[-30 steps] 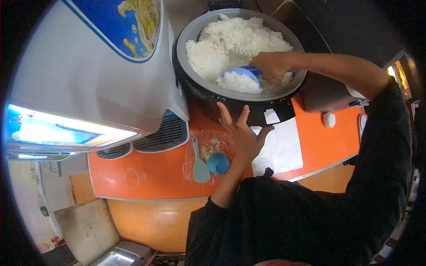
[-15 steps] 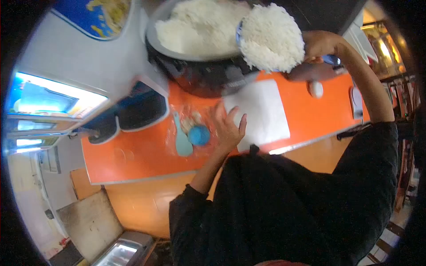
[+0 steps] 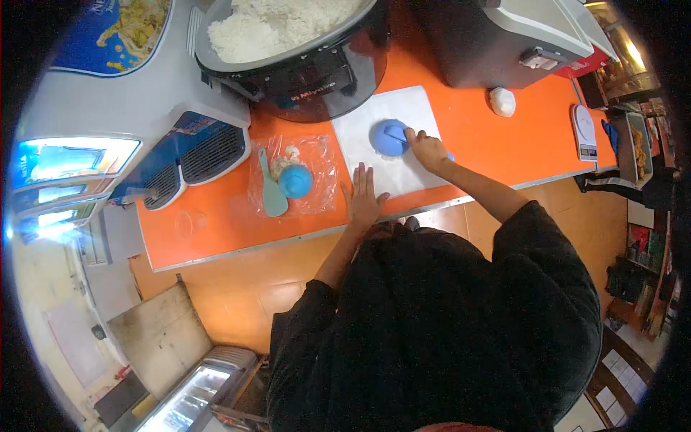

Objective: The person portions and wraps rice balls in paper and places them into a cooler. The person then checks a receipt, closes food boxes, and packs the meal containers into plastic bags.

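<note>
My right hand (image 3: pixel 430 151) grips a blue rice scoop (image 3: pixel 389 137), its round bowl upside down on a sheet of white paper (image 3: pixel 414 108). A little white rice shows at the scoop's lower rim; the rest of what lies beneath is hidden. Spread flat, my left hand (image 3: pixel 366 198) rests with its fingers on the paper's lower left part. To its left, a light blue cup (image 3: pixel 294 181) and a pale green rice paddle (image 3: pixel 272 194) lie on clear plastic (image 3: pixel 324 155). Beyond the paper stands a black rice cooker (image 3: pixel 309 93) filled with white rice (image 3: pixel 270 29).
A water dispenser (image 3: pixel 151 79) stands left on the orange table (image 3: pixel 209 237). Toward the right are a grey cooler box (image 3: pixel 489 43), a white round object (image 3: pixel 502 102) and a kitchen scale (image 3: pixel 584 133). The table's metal front edge (image 3: pixel 252 250) runs close to my body.
My right hand has brought the rice-heaped scoop down from beside the cooker and turned it over onto the paper. My left hand has flattened at the paper's edge. The view has shifted.
</note>
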